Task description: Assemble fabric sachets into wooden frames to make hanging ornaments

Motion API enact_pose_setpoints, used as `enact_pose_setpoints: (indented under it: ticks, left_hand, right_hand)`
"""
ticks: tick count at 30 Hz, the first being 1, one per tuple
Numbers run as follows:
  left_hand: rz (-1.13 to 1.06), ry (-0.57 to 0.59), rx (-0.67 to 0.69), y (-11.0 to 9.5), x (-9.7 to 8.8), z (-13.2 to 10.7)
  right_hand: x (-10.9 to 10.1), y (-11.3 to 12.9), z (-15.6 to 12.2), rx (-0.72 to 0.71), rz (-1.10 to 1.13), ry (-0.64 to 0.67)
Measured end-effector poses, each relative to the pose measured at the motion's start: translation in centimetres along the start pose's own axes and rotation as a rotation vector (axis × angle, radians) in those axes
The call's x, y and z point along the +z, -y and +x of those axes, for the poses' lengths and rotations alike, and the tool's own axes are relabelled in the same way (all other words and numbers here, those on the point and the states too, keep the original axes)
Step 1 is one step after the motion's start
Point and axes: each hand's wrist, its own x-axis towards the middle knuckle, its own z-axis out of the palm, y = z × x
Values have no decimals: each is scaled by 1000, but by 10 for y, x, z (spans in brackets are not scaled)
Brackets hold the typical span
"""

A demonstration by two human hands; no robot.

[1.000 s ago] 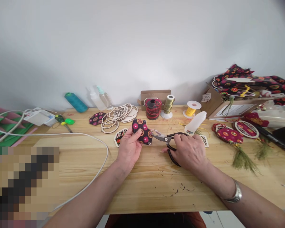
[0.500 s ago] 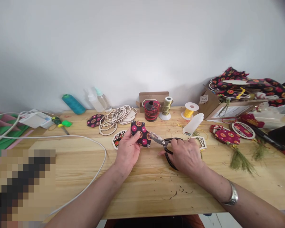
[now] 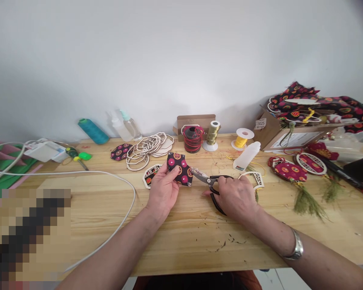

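Observation:
My left hand [image 3: 162,192] pinches a small piece of dark fabric [image 3: 180,167] printed with red and pink circles, held just above the wooden table [image 3: 181,237]. My right hand [image 3: 236,197] grips black-handled scissors [image 3: 210,182]. Their blade tips point left and touch the right edge of the fabric. A fabric-covered wooden ornament [image 3: 151,176] lies just left of my left hand, and a wooden frame piece [image 3: 254,179] lies to the right of my right hand.
Wooden cut-out frames [image 3: 151,147], thread spools [image 3: 194,139], a gold spool [image 3: 213,135], a yellow spool [image 3: 242,139] and a white bottle [image 3: 246,156] stand behind. A cardboard box with fabric [image 3: 293,121] and tasselled ornaments [image 3: 287,171] sit at right. A white cable [image 3: 115,177] loops at left.
The scissors' tips have shifted slightly against the fabric's right edge. Both hands stay in nearly the same place; the view has moved a little.

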Motion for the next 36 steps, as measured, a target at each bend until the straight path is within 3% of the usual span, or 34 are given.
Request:
enact_pose_setpoints:
  ticks: [5, 9, 12, 16, 26, 31, 36]
  left_hand:
    - [9, 20, 11, -1, 4, -5]
    - [32, 36, 27, -4, 8, -8]
    - [25, 35, 20, -4, 6, -6]
    - [1, 21, 9, -4, 3, -1]
    - [7, -67, 39, -21, 14, 3]
    - [-15, -81, 42, -26, 27, 5]
    - [-72, -116, 51, -16, 24, 9]
  right_hand:
    - [4, -3, 3, 34, 25, 109]
    - [0, -15, 12, 173, 8, 266]
    - [-5, -22, 18, 252, 14, 303]
    - [-6, -23, 16, 144, 64, 243]
    - [10, -28, 10, -158, 263, -159]
    - [6, -24, 8, -152, 329, -180]
    - [5, -17, 5, -109, 170, -145]
